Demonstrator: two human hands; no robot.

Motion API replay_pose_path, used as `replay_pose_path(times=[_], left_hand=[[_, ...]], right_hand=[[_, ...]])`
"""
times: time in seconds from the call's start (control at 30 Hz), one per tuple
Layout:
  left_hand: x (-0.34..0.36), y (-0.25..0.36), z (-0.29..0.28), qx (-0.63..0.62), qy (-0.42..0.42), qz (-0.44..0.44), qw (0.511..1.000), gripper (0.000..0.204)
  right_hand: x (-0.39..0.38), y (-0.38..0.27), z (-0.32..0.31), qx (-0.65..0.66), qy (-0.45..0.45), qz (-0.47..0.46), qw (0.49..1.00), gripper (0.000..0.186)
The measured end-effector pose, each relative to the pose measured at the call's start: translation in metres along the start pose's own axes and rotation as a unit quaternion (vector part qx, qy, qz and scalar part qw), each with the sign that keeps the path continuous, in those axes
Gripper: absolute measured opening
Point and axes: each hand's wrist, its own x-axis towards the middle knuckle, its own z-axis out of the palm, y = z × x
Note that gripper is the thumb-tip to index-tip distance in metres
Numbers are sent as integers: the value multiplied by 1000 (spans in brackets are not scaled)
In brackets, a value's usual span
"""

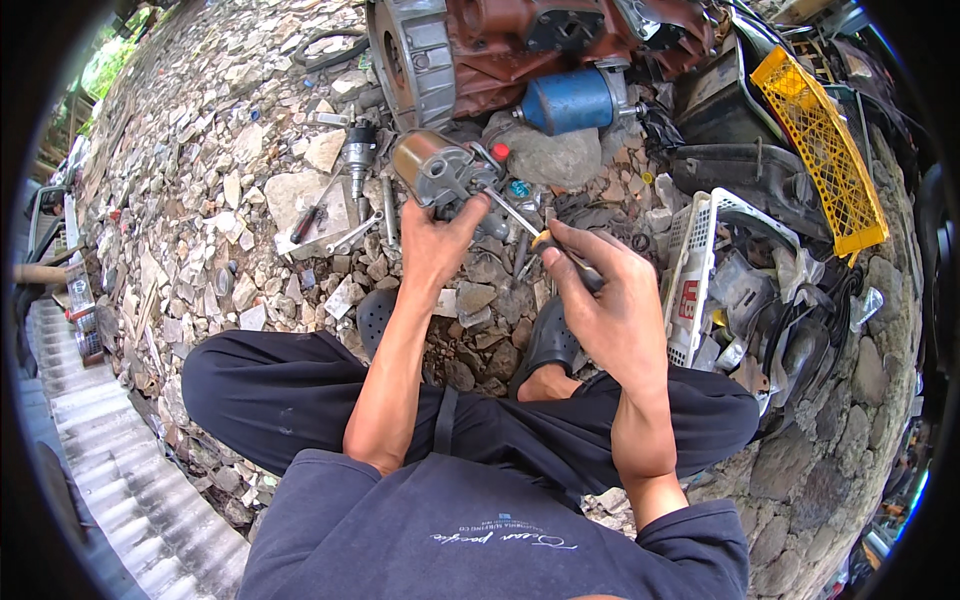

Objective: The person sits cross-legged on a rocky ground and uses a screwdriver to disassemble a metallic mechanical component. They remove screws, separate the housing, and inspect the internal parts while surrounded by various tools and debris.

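A starter motor (pixel 425 165) with a brassy cylindrical body and a grey cast end is tilted up off the rubble. My left hand (pixel 440 235) is closed around its near, cast end, the thumb lying along the edge. In my right hand (pixel 610 290) is a screwdriver (pixel 515 213) with a dark and yellow handle. Its shaft points up and left, and its tip meets the cast end near my left thumb; the exact contact is too small to make out. To the left stands a starter drive gear (pixel 358 150), with a wrench (pixel 355 232) and another screwdriver (pixel 308 218) nearby.
A red-brown gearbox (pixel 480 60) lies ahead, with a blue cylinder (pixel 565 102) beside it on a flat stone (pixel 550 155). To the right are a white plastic basket (pixel 700 270) of parts and a yellow crate panel (pixel 820 150). Corrugated sheeting (pixel 110 450) lies at the left.
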Motion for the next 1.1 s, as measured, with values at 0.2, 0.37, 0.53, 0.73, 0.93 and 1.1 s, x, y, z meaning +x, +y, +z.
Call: replay_pose_path(times=[0.2,0.37,0.53,0.73,0.93,1.1], left_hand=[[5,-7,-8,51,-18,8,998,39],[8,-4,-7,25,7,14,1000,33],[10,-8,-13,23,-1,32,999,43],[13,-8,-15,-1,15,61,998,45],[16,-11,-18,60,13,69,996,45],[17,-18,-20,41,23,38,998,43]], right_hand=[[1,10,6,-65,3,-102,993,36],[-3,20,22,-98,31,-100,990,30],[15,21,9,271,-131,269,915,24],[17,35,11,323,-170,248,898,46],[6,32,19,-134,23,-137,981,37],[2,21,24,-173,5,-104,979,32]])
